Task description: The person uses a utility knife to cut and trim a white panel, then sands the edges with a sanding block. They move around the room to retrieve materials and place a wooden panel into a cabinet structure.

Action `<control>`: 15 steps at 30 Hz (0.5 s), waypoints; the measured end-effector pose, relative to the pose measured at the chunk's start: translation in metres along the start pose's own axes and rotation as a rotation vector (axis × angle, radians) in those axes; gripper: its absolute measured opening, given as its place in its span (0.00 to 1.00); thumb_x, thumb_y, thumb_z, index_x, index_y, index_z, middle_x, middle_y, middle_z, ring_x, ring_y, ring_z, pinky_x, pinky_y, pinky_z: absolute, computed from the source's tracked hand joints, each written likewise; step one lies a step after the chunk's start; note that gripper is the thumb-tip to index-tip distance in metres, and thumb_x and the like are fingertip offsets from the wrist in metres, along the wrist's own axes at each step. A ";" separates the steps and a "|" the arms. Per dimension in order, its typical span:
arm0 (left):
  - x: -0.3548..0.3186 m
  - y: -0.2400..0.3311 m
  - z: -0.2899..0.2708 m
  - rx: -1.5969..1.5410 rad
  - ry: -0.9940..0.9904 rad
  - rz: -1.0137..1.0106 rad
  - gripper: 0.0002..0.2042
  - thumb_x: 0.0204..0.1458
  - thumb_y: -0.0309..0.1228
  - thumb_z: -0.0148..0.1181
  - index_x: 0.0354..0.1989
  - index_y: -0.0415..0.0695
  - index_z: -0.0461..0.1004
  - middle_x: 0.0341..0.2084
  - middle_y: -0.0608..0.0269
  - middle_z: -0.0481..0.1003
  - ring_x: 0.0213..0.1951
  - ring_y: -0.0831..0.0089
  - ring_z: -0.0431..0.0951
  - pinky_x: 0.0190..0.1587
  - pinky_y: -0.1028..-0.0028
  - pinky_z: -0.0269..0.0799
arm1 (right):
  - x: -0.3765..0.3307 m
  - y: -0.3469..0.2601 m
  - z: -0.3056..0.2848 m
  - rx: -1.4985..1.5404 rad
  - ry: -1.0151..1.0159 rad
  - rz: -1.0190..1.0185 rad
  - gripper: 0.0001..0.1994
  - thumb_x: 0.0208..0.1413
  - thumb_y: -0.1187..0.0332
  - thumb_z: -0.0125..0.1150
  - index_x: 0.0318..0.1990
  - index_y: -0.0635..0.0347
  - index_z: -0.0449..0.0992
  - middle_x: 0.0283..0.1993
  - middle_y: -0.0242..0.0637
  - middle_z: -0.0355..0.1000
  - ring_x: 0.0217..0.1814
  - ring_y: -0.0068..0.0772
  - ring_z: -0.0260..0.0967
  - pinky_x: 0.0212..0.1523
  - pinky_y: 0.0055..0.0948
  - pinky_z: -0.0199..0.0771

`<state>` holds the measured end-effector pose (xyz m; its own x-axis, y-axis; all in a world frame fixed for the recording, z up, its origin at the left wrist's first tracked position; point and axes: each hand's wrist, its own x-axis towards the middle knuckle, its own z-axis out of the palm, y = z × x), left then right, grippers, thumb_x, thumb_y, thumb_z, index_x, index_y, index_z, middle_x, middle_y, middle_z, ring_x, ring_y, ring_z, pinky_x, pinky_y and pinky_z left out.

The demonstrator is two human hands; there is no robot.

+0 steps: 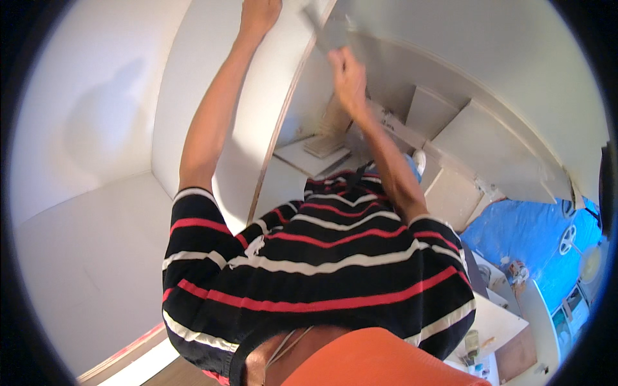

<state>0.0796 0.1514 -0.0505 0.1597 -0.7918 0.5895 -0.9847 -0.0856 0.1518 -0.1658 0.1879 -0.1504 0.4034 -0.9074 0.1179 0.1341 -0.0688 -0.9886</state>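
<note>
My right hand is raised at the upper middle, its fingers wrapped round a grey flat-looking tool. Motion smears the tool, so its exact kind does not show. It points up and left, close to the edge of a tall white panel. At the top edge of the view is my left hand, in front of that panel. Its fingers are mostly cut off by the frame, and whether it touches the panel or holds anything cannot be seen.
Left of the panel is a white compartment. Below my right hand lie stacked flat pieces. Pale boards lean at the right, near blue sheeting. A small bottle stands among clutter at the lower right.
</note>
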 end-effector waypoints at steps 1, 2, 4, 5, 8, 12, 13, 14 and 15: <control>0.000 0.001 0.000 0.009 0.007 0.005 0.12 0.64 0.31 0.48 0.45 0.35 0.76 0.43 0.42 0.76 0.48 0.46 0.75 0.54 0.57 0.69 | -0.001 -0.005 -0.001 -0.036 -0.107 -0.092 0.19 0.65 0.51 0.55 0.38 0.61 0.73 0.26 0.51 0.71 0.27 0.51 0.70 0.31 0.43 0.68; 0.000 0.002 0.000 0.016 -0.008 -0.006 0.12 0.64 0.31 0.48 0.45 0.35 0.76 0.43 0.42 0.76 0.48 0.46 0.75 0.55 0.57 0.69 | 0.001 -0.009 -0.002 -0.076 -0.175 -0.177 0.19 0.66 0.52 0.54 0.38 0.63 0.73 0.27 0.52 0.71 0.26 0.48 0.70 0.31 0.41 0.68; 0.000 0.002 0.000 -0.008 -0.021 -0.028 0.12 0.64 0.31 0.49 0.45 0.36 0.76 0.43 0.42 0.76 0.48 0.46 0.74 0.55 0.57 0.68 | 0.002 -0.013 -0.004 -0.135 -0.301 -0.141 0.19 0.68 0.53 0.52 0.42 0.65 0.74 0.29 0.52 0.73 0.28 0.43 0.71 0.33 0.40 0.70; -0.001 0.000 0.001 -0.015 -0.009 -0.035 0.12 0.64 0.30 0.49 0.46 0.36 0.76 0.43 0.42 0.76 0.48 0.46 0.74 0.55 0.57 0.68 | 0.002 -0.013 -0.005 -0.075 -0.200 -0.062 0.19 0.67 0.52 0.53 0.40 0.63 0.74 0.28 0.52 0.72 0.28 0.48 0.71 0.32 0.43 0.69; -0.004 -0.006 0.004 -0.019 0.013 0.030 0.12 0.64 0.31 0.49 0.46 0.36 0.76 0.44 0.42 0.76 0.49 0.47 0.74 0.55 0.57 0.68 | 0.009 -0.004 -0.003 -0.025 0.024 0.074 0.19 0.66 0.49 0.54 0.36 0.58 0.73 0.24 0.51 0.71 0.27 0.58 0.72 0.30 0.48 0.69; -0.006 -0.016 0.005 0.008 -0.045 -0.047 0.13 0.64 0.32 0.49 0.48 0.37 0.75 0.46 0.42 0.75 0.50 0.46 0.73 0.56 0.56 0.67 | 0.024 0.014 0.002 -0.157 -0.213 -0.128 0.19 0.66 0.50 0.52 0.36 0.58 0.73 0.26 0.52 0.71 0.30 0.59 0.73 0.32 0.46 0.69; -0.008 -0.015 0.005 0.016 -0.077 -0.074 0.14 0.65 0.32 0.48 0.51 0.37 0.74 0.49 0.41 0.75 0.52 0.45 0.73 0.57 0.56 0.67 | 0.029 0.019 0.002 -0.098 -0.099 -0.071 0.19 0.66 0.50 0.52 0.37 0.58 0.73 0.27 0.53 0.72 0.32 0.59 0.74 0.33 0.47 0.69; -0.007 -0.014 0.004 0.027 -0.096 -0.090 0.15 0.65 0.33 0.48 0.53 0.37 0.74 0.52 0.40 0.74 0.53 0.45 0.73 0.58 0.56 0.67 | 0.036 0.023 0.003 -0.043 -0.016 -0.004 0.19 0.66 0.50 0.52 0.37 0.58 0.73 0.28 0.53 0.73 0.33 0.59 0.74 0.34 0.48 0.69; -0.006 -0.011 0.002 0.037 -0.091 -0.102 0.14 0.64 0.33 0.49 0.52 0.39 0.75 0.50 0.43 0.75 0.52 0.47 0.74 0.57 0.57 0.68 | 0.046 0.028 0.003 0.021 0.062 0.021 0.19 0.66 0.50 0.52 0.38 0.58 0.73 0.29 0.54 0.73 0.35 0.59 0.75 0.35 0.48 0.70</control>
<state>0.0896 0.1561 -0.0579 0.2543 -0.8293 0.4976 -0.9657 -0.1896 0.1775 -0.1407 0.1456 -0.1719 0.3498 -0.9324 0.0904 0.1458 -0.0411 -0.9885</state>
